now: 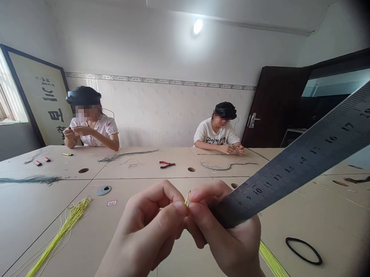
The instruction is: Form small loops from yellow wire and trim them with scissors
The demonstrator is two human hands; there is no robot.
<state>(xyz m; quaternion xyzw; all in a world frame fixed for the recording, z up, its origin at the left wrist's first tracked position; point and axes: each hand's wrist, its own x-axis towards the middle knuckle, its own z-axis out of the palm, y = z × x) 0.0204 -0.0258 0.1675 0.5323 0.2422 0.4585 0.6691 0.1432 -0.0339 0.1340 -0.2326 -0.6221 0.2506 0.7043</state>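
Observation:
Both my hands meet near the middle of the view, above the table. My left hand (155,225) is closed, its thumb and forefinger pinching a small yellowish loop (188,196) at its base. My right hand (221,231) pinches beside the same loop from the right. A steel ruler (284,167) also lies in my right hand, its lower end behind the thumb and in the palm, its far end slanting up to the right edge. The other fingers of both hands are partly hidden.
Yellow-green strands (51,246) lie on the table (122,255) at left, more (273,261) under my right wrist. A black band (304,251) is at right. Red-handled pliers (167,164) lie ahead. Two people (100,128) (213,131) sit across the table.

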